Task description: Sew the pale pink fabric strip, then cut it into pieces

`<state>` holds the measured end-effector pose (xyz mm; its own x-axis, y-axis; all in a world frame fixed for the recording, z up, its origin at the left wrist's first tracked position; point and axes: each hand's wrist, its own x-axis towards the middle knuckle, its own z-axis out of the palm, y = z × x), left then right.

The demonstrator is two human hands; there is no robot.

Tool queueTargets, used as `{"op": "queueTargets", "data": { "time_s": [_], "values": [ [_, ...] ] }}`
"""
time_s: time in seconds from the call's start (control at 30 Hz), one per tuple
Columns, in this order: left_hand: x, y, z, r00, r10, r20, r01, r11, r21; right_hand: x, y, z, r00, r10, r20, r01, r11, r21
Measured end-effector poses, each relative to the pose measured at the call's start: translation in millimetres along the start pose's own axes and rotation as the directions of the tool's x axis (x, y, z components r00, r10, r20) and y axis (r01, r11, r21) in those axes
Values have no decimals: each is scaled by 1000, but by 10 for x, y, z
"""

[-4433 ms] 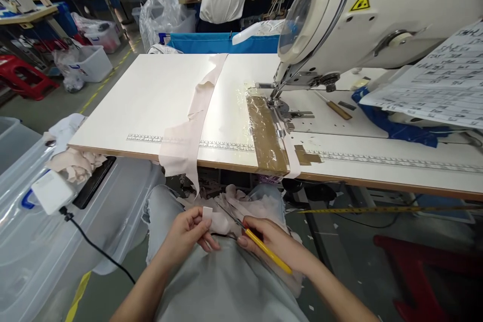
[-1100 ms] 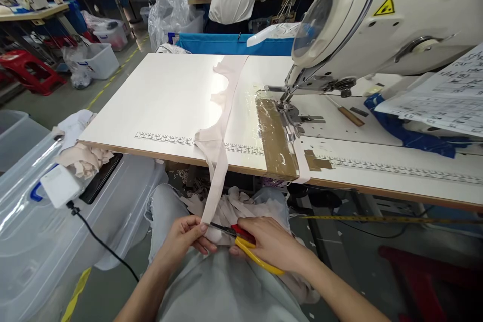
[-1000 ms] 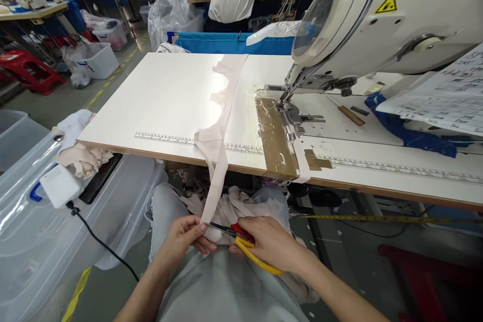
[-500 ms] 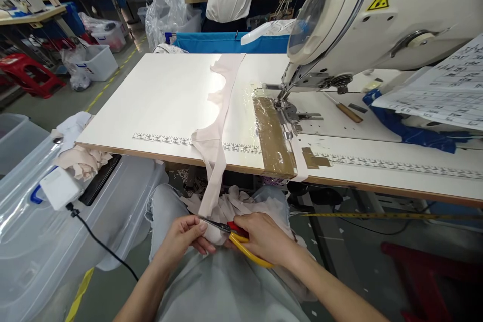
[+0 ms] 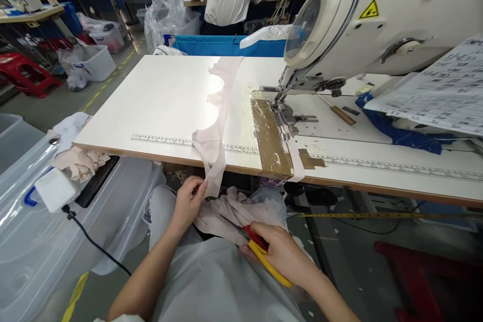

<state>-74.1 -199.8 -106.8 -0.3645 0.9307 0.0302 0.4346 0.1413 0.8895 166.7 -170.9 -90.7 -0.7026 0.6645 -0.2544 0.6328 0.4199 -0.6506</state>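
Left fingers (image 5: 193, 181) now higher | nearly closed at fabric strip (image 5: 214, 133), hold unclear | right fingers (image 5: 266, 229) closed round scissors (image 5: 269, 264)

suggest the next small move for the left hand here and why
Probably draw the hanging end of the cloth strip toward the scissors: the left hand's fingertips are at the strip's edge, while the right hand holds the scissors with the blades apart from that end, pointing towards it.
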Motion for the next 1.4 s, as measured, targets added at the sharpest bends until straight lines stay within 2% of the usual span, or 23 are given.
{"op": "queueTargets", "data": {
  "time_s": [0.07,0.17,0.23,0.3,0.33,0.37,0.43,0.47,0.5,0.53,0.57,0.6,0.67,0.7,0.77,0.83,0.93,1.0,1.1,1.23,1.4],
  "values": [
    [-66,-156,-30,989,-148,-4,148,989,-26,-55,47,-46,999,21,-38,-21,1000,13],
    [-241,-579,-245,936,-340,-94,341,940,-11,-131,167,-83,996,68,-63,-66,997,32],
    [-385,-834,-419,899,-415,-139,422,907,20,-152,248,-71,994,98,-54,-95,994,62],
    [-537,-931,-528,872,-460,-169,473,880,45,-139,292,-39,994,104,-39,-100,991,93],
    [-607,-901,-544,870,-470,-152,481,876,44,-123,293,-22,995,97,-32,-93,990,105],
    [-665,-819,-534,876,-475,-83,478,878,14,-102,280,-8,996,88,-24,-85,990,115],
    [-729,-540,-456,881,-429,199,459,877,-142,-59,216,3,997,70,-11,-68,989,129],
    [-732,-372,-402,856,-352,378,463,848,-257,-39,173,-2,998,63,-6,-61,989,138],
    [-717,-205,-347,827,-262,497,466,814,-346,-23,127,-14,998,56,1,-56,988,147],
    [-688,-54,-297,810,-194,554,459,797,-392,-10,84,-32,999,52,7,-52,986,159],
    [-651,73,-255,818,-163,551,427,815,-392,1,46,-54,999,47,15,-49,984,172],
    [-609,170,-223,851,-151,503,363,861,-355,9,15,-81,999,45,25,-49,982,184],
    [-531,279,-187,929,-109,355,195,957,-216,23,-26,-139,997,54,50,-62,979,195],
    [-499,300,-181,954,-69,291,119,981,-155,31,-38,-168,996,58,66,-70,978,199],
    [-459,306,-184,966,-20,259,56,989,-135,54,-50,-219,993,48,110,-71,973,219],
    [-445,302,-194,938,-80,338,158,965,-211,90,-52,-254,988,4,156,-43,968,246],
    [-448,312,-193,837,-206,507,416,843,-343,168,-34,-265,974,-66,217,10,969,249],
    [-448,322,-181,795,-242,557,513,758,-403,226,-10,-253,961,-105,254,44,972,232],
    [-436,313,-163,779,-274,563,566,693,-446,300,22,-234,936,-157,315,97,976,197],
    [-422,245,-155,773,-301,558,587,673,-451,337,19,-232,916,-174,360,128,981,149],
    [-433,172,-140,770,-320,552,599,659,-455,299,-39,-221,954,-118,276,128,992,-17]
  ]
}}
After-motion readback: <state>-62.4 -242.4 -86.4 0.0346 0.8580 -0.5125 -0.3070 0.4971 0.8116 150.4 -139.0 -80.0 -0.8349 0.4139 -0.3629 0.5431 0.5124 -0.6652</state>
